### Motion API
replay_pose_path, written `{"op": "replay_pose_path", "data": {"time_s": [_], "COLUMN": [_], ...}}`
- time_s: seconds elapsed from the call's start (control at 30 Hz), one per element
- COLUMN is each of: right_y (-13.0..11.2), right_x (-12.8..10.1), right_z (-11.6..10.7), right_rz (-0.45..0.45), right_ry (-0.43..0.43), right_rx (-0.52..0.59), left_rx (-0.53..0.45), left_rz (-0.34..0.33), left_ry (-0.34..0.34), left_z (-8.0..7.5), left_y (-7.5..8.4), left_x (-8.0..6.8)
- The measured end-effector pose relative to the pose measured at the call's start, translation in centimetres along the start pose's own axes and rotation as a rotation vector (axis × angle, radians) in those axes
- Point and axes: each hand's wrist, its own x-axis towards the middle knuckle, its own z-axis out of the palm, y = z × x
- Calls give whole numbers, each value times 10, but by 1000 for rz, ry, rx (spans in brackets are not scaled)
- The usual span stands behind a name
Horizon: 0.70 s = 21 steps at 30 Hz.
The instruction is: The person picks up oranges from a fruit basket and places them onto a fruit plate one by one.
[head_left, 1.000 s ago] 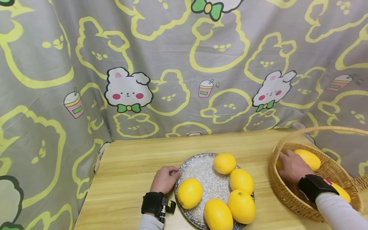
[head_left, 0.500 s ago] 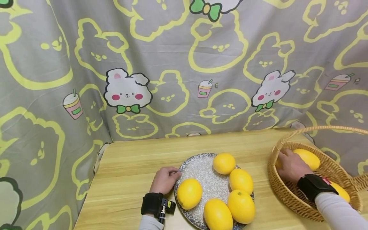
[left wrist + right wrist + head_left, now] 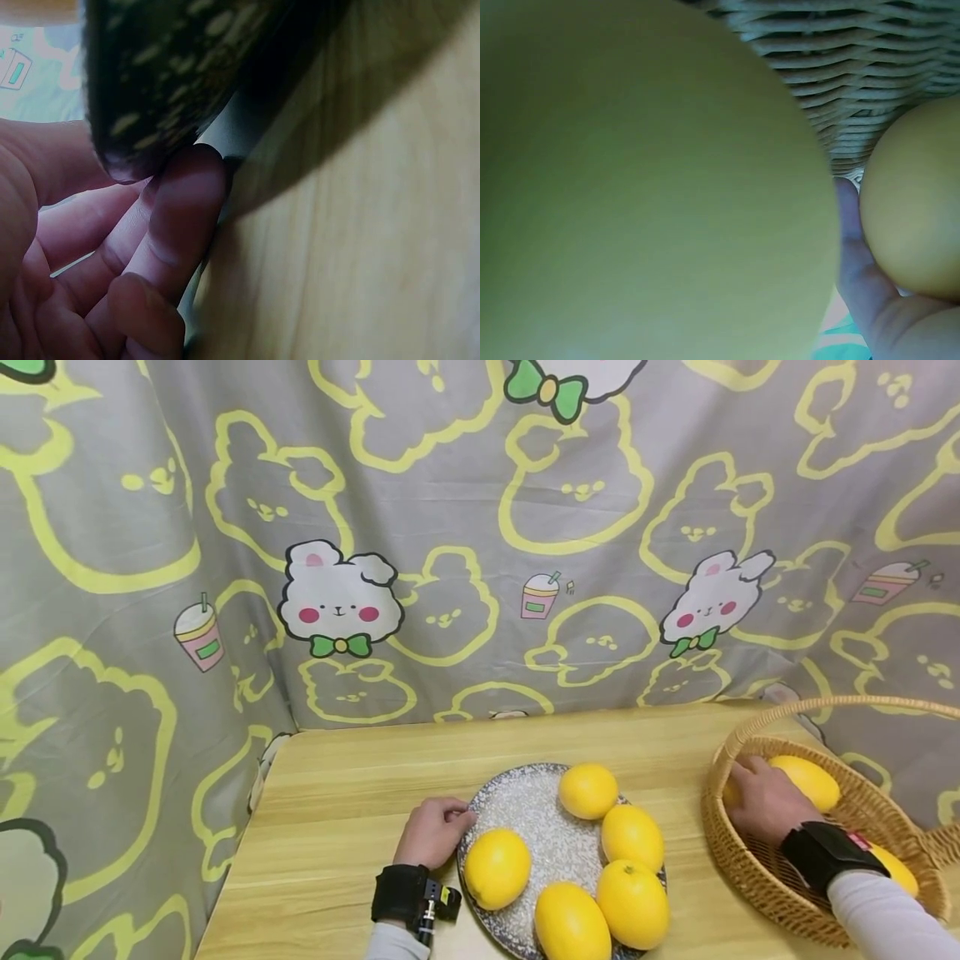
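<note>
My left hand is at the left edge of a round speckled grey plate. In the left wrist view, the thumb and fingers pinch the plate's dark rim, with fingertips under it. Several yellow lemons lie on the plate, among them a lemon close to the left hand. Inside the wicker basket, my right hand grips a lemon against the left wall, mostly covered by the fingers. The right wrist view shows the thumb or a finger along this lemon, with another lemon filling the foreground.
Two more lemons stay in the basket, a lemon beyond the right hand and a lemon partly behind the wrist. The basket's tall handle arches over it. A patterned curtain hangs behind the wooden table.
Both hands keep their places on the plate and in the basket. Only the head view has shifted very slightly.
</note>
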Motion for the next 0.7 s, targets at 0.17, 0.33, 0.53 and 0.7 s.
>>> {"op": "replay_pose_path", "data": {"time_s": [0.17,0.33,0.53,0.7], "right_y": [4,6,6,8], "right_x": [0,-1,-1,2], "right_z": [2,0,-1,0], "right_rz": [4,40,23,17], "right_ry": [0,-31,-34,-26], "right_rx": [11,29,45,62], "left_rx": [-5,-19,-26,-31], "left_rz": [-1,-1,-7,-12], "left_ry": [4,0,0,6], "left_z": [1,3,3,2], "left_y": [1,0,0,0], "left_x": [0,1,1,2]}}
